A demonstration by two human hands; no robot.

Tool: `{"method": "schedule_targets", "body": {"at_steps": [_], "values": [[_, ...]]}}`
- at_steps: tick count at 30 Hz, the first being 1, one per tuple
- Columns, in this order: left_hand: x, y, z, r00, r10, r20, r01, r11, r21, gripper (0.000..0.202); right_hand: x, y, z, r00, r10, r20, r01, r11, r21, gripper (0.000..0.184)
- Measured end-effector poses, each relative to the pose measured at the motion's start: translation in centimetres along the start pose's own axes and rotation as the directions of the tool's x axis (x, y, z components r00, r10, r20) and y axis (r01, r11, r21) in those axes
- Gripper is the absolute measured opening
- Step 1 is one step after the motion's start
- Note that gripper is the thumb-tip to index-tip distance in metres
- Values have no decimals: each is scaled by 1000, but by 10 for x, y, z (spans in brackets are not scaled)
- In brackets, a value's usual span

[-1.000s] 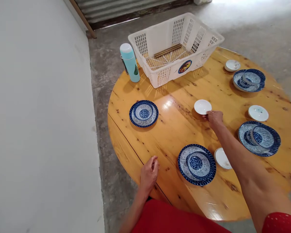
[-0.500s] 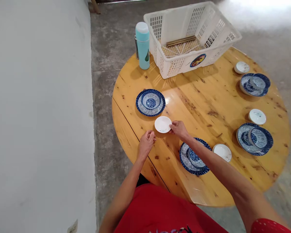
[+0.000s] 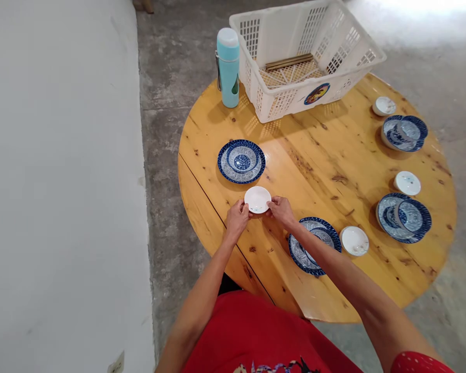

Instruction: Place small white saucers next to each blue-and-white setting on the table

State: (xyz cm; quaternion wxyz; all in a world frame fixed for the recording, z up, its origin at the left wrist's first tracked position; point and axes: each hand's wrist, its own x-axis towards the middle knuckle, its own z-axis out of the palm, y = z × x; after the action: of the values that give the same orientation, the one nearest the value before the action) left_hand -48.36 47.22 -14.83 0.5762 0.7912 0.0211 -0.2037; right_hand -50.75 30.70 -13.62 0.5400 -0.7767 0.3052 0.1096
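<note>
A small white dish (image 3: 258,199) is held by its rim between my two hands, close to the near left part of the table. My left hand (image 3: 238,215) pinches its left edge, and my right hand (image 3: 280,209) grips the right edge. Just beyond it sits a blue-and-white plate (image 3: 224,171) with a smaller patterned bowl (image 3: 242,158) on it. Under my right forearm, partly hidden, lies another blue-and-white plate (image 3: 298,252) with a bowl on it. Beside that plate stands a white bowl (image 3: 354,241).
A white plastic crate (image 3: 287,106) with chopsticks inside stands at the back of the round wooden table (image 3: 314,171). Left of it is a light-blue bottle (image 3: 229,72). Nested blue-and-white bowls (image 3: 388,217) and small white bowls (image 3: 407,183) line the right side. A wall (image 3: 66,171) rises at left.
My left hand has come up to the white dish and taken its left edge. The dish has shifted slightly left, with my right hand still on it.
</note>
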Motion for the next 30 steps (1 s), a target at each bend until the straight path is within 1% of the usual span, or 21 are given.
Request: {"method": "schedule_targets", "body": {"at_steps": [5,9,16,22,30], "values": [[4,-5,0,1000,4,-7,-4,1000,14,22,0,2,0,1000,-8,6,8,1000,1,11],[6,-5,-1,1000,7,-4,-7,1000,26,23,2,1,2,1000,-18,7,18,1000,8,12],[4,-2,-3,1000,6,-7,-6,999,32,24,8,4,2,999,-51,-6,51,996,-66,12],[4,-4,-1,1000,-5,2,5,999,31,23,8,7,2,998,-68,-15,67,995,-74,13],[2,-4,3,1000,-7,6,7,999,38,20,7,4,1,998,-54,-26,52,996,-74,12]]}}
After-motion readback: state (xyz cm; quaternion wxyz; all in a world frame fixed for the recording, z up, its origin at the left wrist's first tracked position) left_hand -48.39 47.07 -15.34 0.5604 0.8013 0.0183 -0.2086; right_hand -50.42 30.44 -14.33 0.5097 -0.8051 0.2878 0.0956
